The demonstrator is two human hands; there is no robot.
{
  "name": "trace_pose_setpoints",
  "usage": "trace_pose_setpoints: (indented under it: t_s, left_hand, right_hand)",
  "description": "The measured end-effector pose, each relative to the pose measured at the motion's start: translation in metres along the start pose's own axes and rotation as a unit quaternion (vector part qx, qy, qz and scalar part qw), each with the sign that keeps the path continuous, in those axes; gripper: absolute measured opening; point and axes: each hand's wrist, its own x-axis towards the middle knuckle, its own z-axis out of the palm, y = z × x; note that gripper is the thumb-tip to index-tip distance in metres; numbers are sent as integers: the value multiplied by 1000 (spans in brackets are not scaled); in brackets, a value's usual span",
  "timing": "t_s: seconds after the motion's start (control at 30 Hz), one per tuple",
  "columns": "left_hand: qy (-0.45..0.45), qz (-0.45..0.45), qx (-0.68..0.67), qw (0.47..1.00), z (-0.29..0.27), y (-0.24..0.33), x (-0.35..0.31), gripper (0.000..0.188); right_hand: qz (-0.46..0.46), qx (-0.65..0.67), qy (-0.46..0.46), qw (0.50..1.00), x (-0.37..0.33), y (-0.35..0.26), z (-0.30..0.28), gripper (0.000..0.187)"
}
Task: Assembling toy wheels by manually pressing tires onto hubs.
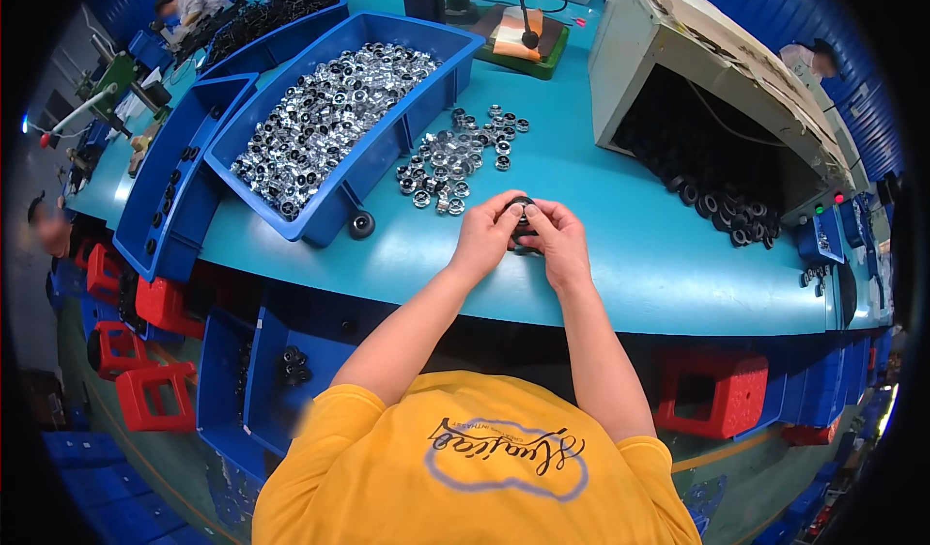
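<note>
Wheel point(523, 201), pinched between left hand point(487, 237) and right hand point(563, 241), likely for steady grip from both sides; held right of the tub point(389, 143); just beside the tub, loose hubs point(455, 157), probably spread for easy picking; far right of the tub, tyres point(727, 214) heaped at a box point(620, 70), seemingly within reach.

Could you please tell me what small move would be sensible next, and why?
Probably press the dark round part gently and evenly with the fingers. The left hand and right hand grip it from opposite sides above the teal table, which suits even pressure. Its details are too small to tell whether anything is out of line, so light pressure seems safest.
</note>
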Motion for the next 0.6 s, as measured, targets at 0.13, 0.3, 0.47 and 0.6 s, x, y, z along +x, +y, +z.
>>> trace_pose_setpoints:
  t_s: [0.13, 0.3, 0.47, 0.6]
  left_hand:
    - [-49, -9, -58, 997, 1, -2, -4, 32]
    - [-41, 80, 39, 995, 5, -4, -4, 32]
    - [-13, 174, 168, 970, 6, 1, -8, 28]
    - [-3, 217, 226, 950, 6, -1, -11, 32]
  right_hand:
    - [-29, -13, -1, 999, -1, -1, -9, 30]
    - [-53, -46, 37, 997, -6, -1, -6, 27]
    - [-97, -38, 64, 993, -3, 16, -4, 23]
    - [-94, -44, 76, 992, -8, 13, -1, 21]
